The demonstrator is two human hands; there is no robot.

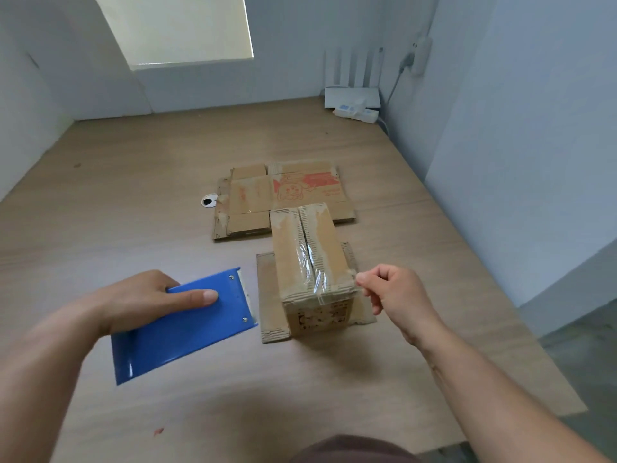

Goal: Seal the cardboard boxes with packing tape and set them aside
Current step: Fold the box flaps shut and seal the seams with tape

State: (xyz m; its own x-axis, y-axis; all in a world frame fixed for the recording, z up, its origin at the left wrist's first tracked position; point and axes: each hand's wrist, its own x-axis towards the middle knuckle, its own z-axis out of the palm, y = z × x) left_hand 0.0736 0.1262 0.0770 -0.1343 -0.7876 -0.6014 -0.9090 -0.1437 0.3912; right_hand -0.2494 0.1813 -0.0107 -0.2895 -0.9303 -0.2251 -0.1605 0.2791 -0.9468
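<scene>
- Left forearm bare, reaching forward from the lower left edge, wrist straight.
- Left hand palm down, gripping a blue tape dispenser; one finger lies straight along its top face.
- Right forearm bare, extended forward from the lower right corner.
- Right hand fingers curled, thumb and forefinger tips pinching the near right top corner of the cardboard box.

A pale wood counter meets white walls. In its far right corner stands a white router with upright antennas, a power strip just before it. A cable climbs to a wall plug. A round cable hole sits mid-counter. A blind hangs behind.
</scene>
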